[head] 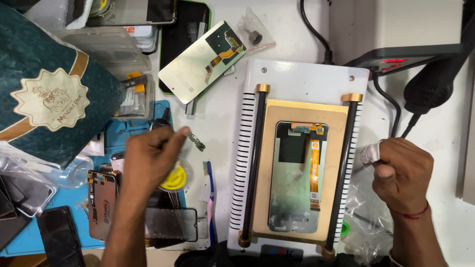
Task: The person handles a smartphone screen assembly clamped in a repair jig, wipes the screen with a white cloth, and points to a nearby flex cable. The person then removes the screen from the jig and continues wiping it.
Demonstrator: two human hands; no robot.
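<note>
The left hand (pixel 151 155) is closed in a pinch, thumb and forefinger gripping a small dark circuit strip (pixel 196 142) that sticks out to the right of the fingertips. The strip hangs in the air above the white counter (pixel 217 113), just left of a white heating plate (pixel 307 81) and a little above a blue toothbrush (pixel 211 190) that lies on the counter. Under the same hand sits a yellow roll of tape (pixel 174 177), and beside the wrist a phone frame (pixel 101 202) rests on a blue mat (pixel 126 126).

The right hand (pixel 403 170) is closed into a fist around a crumpled white cloth (pixel 370 152), which pokes out on the hand's left side. This hand hovers just past the right edge of the heating plate, over a clear plastic bag (pixel 363 217).

Between the two hands, on the plate, a phone screen (pixel 298 178) lies back side up on a tan pad (pixel 336 163), held between two black bars (pixel 255 163) with brass ends. An orange ribbon cable (pixel 314 168) runs down its right half. The strip in the left hand is well apart from this screen, to its upper left.

A second screen (pixel 198 62) lies tilted near the top of the counter, and a dark green box (pixel 49 89) fills the upper left.
</note>
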